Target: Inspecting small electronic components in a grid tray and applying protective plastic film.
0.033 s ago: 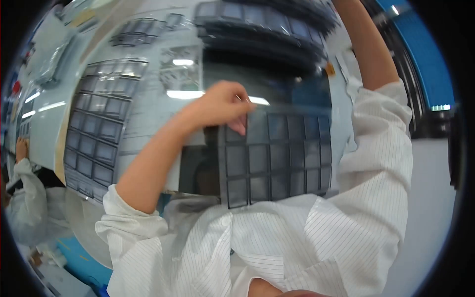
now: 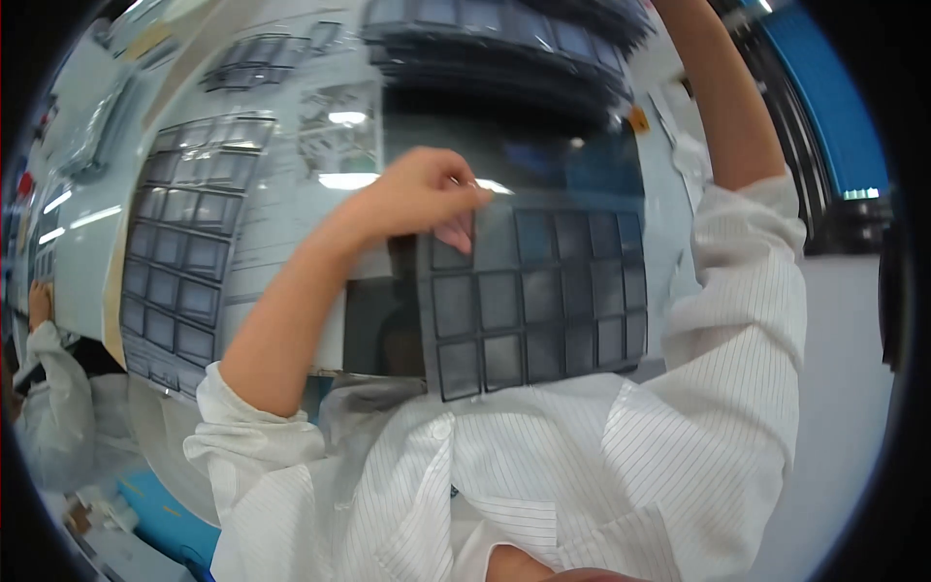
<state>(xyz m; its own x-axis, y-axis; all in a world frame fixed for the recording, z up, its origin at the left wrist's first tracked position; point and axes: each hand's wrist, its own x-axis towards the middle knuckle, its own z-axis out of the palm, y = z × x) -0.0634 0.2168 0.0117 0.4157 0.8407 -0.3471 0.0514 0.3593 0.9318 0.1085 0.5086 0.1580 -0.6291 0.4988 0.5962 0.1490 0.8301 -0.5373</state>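
Note:
My left hand (image 2: 430, 199) is over the far left corner of a dark tray (image 2: 522, 303) divided into rectangular compartments. Its thumb and index finger come together in a pinch, while the other fingers curl down at the tray's corner. Whatever lies between the fingertips, if anything, is too small to make out. The tray rests close to my body on a dark, glossy surface (image 2: 373, 335). My right forearm (image 2: 722, 97) reaches away past the top edge, so the right hand is out of sight.
Stacked dark trays (image 2: 495, 39) stand at the far side. To the left lie more compartment trays (image 2: 179, 242) under clear plastic, with printed sheets (image 2: 335, 136) beside them. Another person's hand (image 2: 39, 303) shows at the far left edge.
The whole view has shifted slightly, moving the table things a little left and up in the picture. My left hand stays at the same corner of the tray.

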